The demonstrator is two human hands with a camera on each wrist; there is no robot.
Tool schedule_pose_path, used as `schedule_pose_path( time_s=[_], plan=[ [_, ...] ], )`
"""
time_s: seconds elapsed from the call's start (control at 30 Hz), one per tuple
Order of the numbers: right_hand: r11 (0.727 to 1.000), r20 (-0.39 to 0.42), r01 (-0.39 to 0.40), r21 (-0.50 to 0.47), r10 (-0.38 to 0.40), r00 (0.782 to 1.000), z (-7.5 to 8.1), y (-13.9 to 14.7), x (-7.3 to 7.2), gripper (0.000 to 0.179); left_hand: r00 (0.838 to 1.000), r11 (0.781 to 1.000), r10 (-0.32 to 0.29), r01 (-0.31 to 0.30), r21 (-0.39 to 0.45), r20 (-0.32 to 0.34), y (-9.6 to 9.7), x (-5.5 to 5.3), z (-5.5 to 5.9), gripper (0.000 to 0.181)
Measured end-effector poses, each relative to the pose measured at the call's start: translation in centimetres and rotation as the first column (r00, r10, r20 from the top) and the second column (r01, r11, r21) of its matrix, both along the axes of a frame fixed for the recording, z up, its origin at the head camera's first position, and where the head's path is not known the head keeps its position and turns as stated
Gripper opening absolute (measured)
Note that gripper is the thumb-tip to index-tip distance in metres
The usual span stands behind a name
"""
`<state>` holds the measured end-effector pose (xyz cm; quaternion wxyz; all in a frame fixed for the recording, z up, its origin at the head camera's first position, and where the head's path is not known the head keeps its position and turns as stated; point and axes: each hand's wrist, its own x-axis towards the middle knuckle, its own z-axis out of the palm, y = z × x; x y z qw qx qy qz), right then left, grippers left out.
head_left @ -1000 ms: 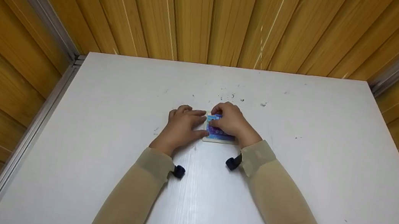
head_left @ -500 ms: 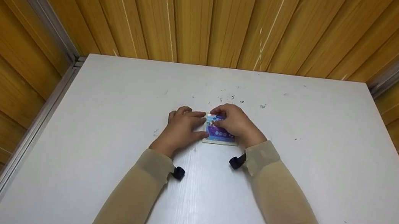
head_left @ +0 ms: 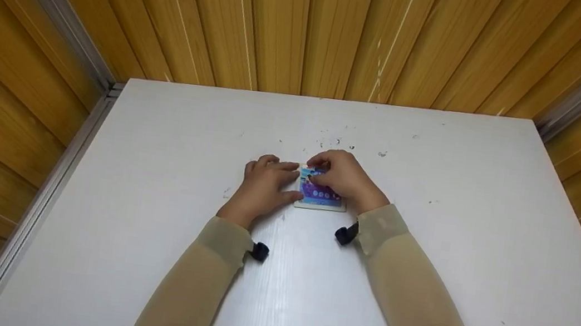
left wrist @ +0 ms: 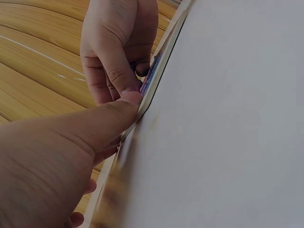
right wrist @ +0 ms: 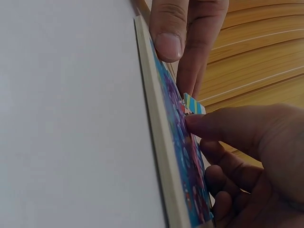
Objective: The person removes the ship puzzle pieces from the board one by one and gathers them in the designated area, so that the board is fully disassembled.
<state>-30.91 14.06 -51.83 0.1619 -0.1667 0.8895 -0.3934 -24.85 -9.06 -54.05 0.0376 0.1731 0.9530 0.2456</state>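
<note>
A small square puzzle board (head_left: 319, 200) with a pale wooden edge and a blue and purple picture lies flat on the white table. The left hand (head_left: 262, 187) rests along its left side, thumb on the near left corner and fingers stretched toward the far left corner. Over the upper right part of the board, the right hand (head_left: 347, 180) pinches a small puzzle piece (right wrist: 194, 103) between thumb and fingers. That piece has blue and yellow stripes and stands tilted up from the picture in the right wrist view. The right hand covers the board's far right part.
The white table (head_left: 187, 138) has dark scuff marks beyond the board. Wood-grain panel walls (head_left: 286, 28) stand behind the table and at both sides. A black wrist camera (head_left: 260, 251) sticks out at the left cuff, another black wrist camera (head_left: 344, 234) at the right.
Since a second ago the right hand has shifted slightly to the right, and more of the picture shows under it. The left hand and the board have stayed nearly in place.
</note>
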Motion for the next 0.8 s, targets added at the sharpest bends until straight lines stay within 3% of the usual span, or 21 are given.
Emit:
schedule_pose_path(
  time_s=[0.43, 0.8],
  plan=[
    [1.000, -0.003, -0.017, -0.020, 0.017, 1.000, -0.14, 0.47, -0.16, 0.035, 1.000, 1.000, -0.010, 0.010, -0.011, -0.002, -0.03, -0.17, -0.11, 0.061],
    [1.000, -0.070, -0.030, -0.002, 0.030, 0.997, -0.43, 0.48, -0.16, 0.031, 1.000, 1.000, -0.014, 0.014, -0.003, -0.008, -0.11, -0.13, -0.15, 0.061]
  ],
)
